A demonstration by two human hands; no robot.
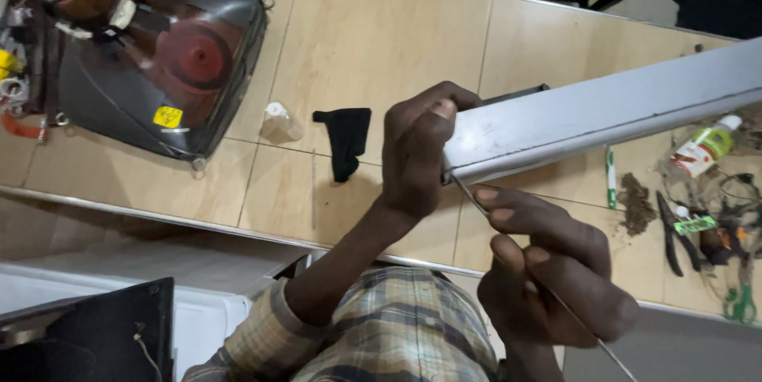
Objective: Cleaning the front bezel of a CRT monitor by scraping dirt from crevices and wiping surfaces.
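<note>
I see a long pale grey metal panel point(603, 108) running from centre to the right edge above the tan tiled floor point(373, 41). Left hand point(421, 152) wraps its near end, fingers closed on it, wrist bent. Right hand point(548, 271) just below, clamped on a thin metal rod point(468, 194) whose tip meets the panel end. Black cloth point(345, 140) lies left; old tube television shell point(163, 65), yellow square sticker, farther left. White bottle with green label point(702, 148) and pliers point(671, 231) right.
</note>
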